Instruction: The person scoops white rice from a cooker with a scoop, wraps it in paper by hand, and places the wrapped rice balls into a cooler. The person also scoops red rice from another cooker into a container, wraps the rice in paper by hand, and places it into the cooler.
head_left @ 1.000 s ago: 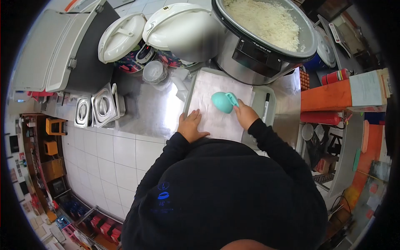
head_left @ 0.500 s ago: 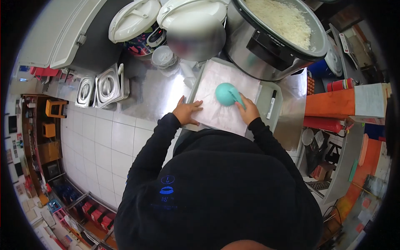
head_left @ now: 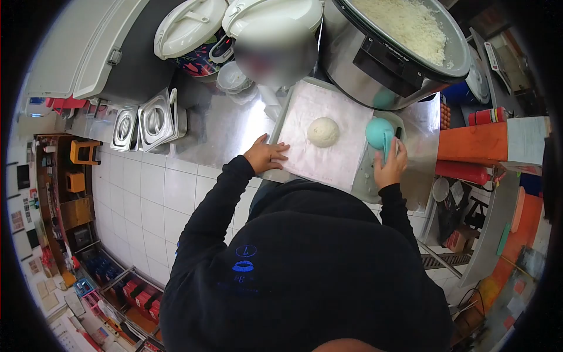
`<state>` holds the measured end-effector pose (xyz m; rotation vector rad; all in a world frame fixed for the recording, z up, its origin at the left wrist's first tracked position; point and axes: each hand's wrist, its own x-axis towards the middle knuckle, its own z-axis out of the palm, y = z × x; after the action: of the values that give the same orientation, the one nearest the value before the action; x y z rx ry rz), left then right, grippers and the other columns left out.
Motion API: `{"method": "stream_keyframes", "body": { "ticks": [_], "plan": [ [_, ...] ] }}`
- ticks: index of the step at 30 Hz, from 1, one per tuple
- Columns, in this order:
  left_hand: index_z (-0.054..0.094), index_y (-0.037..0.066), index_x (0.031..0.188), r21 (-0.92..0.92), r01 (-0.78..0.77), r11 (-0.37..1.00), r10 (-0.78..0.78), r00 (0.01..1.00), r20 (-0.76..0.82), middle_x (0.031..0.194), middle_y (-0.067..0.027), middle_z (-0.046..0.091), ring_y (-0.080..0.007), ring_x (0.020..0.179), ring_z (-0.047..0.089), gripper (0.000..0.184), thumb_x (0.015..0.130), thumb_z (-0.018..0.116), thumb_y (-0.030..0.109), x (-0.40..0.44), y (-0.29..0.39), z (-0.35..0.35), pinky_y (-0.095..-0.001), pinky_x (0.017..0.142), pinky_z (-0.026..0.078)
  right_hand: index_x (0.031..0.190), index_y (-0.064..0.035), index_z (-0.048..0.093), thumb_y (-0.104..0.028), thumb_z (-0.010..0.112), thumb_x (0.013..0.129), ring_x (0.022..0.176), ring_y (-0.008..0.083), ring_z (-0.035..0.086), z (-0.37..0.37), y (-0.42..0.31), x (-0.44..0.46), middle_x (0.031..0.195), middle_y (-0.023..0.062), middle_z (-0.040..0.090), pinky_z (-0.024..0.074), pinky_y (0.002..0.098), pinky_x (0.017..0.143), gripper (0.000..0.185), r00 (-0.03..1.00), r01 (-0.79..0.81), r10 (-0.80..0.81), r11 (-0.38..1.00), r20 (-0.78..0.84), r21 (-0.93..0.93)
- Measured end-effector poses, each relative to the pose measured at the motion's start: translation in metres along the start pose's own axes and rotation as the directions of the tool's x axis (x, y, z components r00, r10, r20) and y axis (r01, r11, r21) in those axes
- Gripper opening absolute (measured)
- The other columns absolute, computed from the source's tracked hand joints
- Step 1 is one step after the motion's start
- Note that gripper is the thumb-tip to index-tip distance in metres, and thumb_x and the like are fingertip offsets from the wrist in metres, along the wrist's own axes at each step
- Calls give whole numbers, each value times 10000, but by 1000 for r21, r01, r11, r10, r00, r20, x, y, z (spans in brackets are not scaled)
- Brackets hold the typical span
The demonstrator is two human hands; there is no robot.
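A rounded dome of white rice (head_left: 323, 132) sits on the sheets of white paper (head_left: 305, 105), which lie on a grey-green tray (head_left: 369, 188). My right hand (head_left: 392, 164) is closed round the handle of a turquoise bowl-shaped rice scoop (head_left: 379, 132). The scoop is face down above the tray's right side, apart from the rice dome, so its inside is hidden. My left hand (head_left: 265, 155) lies with fingers spread at the left edge of the paper and tray, holding nothing. A black marker tip (head_left: 399, 132) shows behind the scoop.
A large steel cooker (head_left: 358, 64) full of cooked rice (head_left: 410, 26) stands behind the tray. Lidded pots (head_left: 190, 32), clear plastic tubs (head_left: 233, 78) and steel pans with lids (head_left: 155, 123) stand farther left on the metal counter (head_left: 208, 132).
My right hand has moved right with the scoop, from the middle of the paper to the tray's right side. The rice dome now shows where the scoop was. My left hand stays put.
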<state>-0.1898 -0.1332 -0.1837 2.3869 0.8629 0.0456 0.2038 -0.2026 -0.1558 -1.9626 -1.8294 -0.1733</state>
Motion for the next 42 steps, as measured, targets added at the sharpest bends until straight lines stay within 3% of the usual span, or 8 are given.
{"method": "stream_keyframes", "body": {
  "ticks": [5,11,18,22,25,32,38,42],
  "plan": [
    [692,171,986,-150,25,988,-32,998,-47,1216,6,604,-153,1195,514,187,824,657,259,1,-10,9,-553,1060,213,1167,-27,551,-224,667,782,1097,325,475,15,-43,-11,1147,163,530,364,410,948,448,942,29,-212,825,261,565],
    [668,75,930,-563,1,827,-209,929,-305,1049,-58,664,-187,1021,603,125,869,608,167,19,21,-19,-382,967,377,999,-42,617,-203,696,756,1003,321,526,11,-69,-2,1035,113,586,424,409,870,302,843,201,-411,839,347,506],
    [608,-5,893,-831,73,551,-613,711,-344,850,-147,662,-257,798,639,160,868,596,153,87,2,0,-337,741,484,875,-2,595,-224,584,893,677,129,558,64,-28,41,722,87,620,452,286,657,223,855,-394,-14,633,519,667],
    [538,-16,878,-443,289,849,-495,726,-476,756,-266,606,-423,756,598,170,889,519,153,110,-6,4,-441,673,478,898,-14,569,-226,571,897,608,210,578,105,-23,47,664,117,597,453,327,591,212,824,-435,26,671,566,601],
    [488,-6,904,-353,356,865,-492,740,-459,730,-268,600,-443,717,589,145,893,501,138,102,7,-1,-490,648,462,879,-15,565,-197,560,899,625,271,615,85,-42,43,663,153,600,454,342,571,183,924,-262,39,790,381,554],
    [503,14,944,-180,508,842,-536,825,-180,777,-244,601,-420,744,594,158,868,547,145,65,37,14,-505,662,466,886,-40,559,-225,630,834,773,357,583,72,-51,4,785,176,596,453,439,665,205,815,-276,-16,868,579,413],
    [553,48,1089,-31,178,983,-171,859,-483,1079,-167,527,-351,948,551,360,757,671,121,63,56,-32,-416,778,460,933,-55,590,-259,773,654,988,326,514,72,-43,85,998,128,562,424,400,862,391,930,147,-261,910,260,388],
    [542,63,1109,-10,-29,1000,21,899,-437,1093,-158,535,-332,992,535,400,742,685,130,78,62,-35,-412,834,442,996,-74,609,-291,811,608,1082,291,496,88,-54,117,1060,102,570,380,403,946,489,837,147,-195,980,511,133]
  ]
}}
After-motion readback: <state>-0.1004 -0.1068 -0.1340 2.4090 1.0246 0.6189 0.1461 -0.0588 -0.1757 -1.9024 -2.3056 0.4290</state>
